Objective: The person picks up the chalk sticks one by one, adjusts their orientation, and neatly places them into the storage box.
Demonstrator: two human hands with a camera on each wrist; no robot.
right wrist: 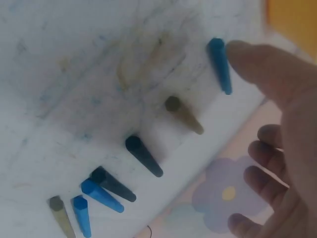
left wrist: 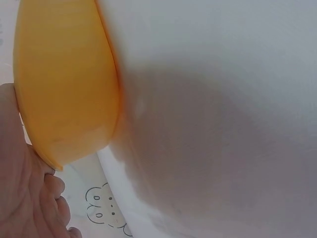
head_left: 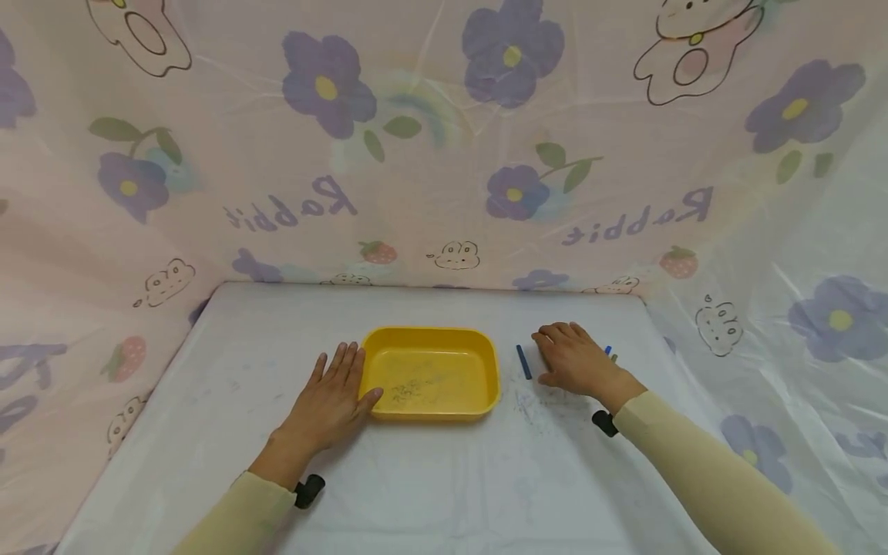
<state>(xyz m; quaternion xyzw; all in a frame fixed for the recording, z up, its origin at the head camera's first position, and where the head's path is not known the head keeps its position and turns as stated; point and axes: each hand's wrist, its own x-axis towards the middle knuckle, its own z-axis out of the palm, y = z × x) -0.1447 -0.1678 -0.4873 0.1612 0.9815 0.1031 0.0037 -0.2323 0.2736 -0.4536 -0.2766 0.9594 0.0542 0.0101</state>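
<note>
My left hand point(head_left: 329, 405) lies with straight fingers along the left end of a yellow tray point(head_left: 430, 331), its thumb over the rim. In the left wrist view, the palm is against the side of the tray point(left wrist: 69, 89). Over a row of crayons hovers my right hand point(head_left: 576, 362), fingers loosely bent and holding nothing. The right wrist view has its thumb beside a blue crayon point(right wrist: 222, 69), which lies nearest the tray. Farther along are an olive crayon point(right wrist: 187, 118), a dark crayon point(right wrist: 144, 157) and several more in blue, dark and olive. In the head view, the hand hides most of them.
Colored smudges and scribbles mark the white tabletop point(head_left: 527, 408) right of the tray. Dark specks point(head_left: 409, 389) cover part of the tray's floor. A flower-and-rabbit printed curtain point(head_left: 416, 169) hangs behind the table and along its sides.
</note>
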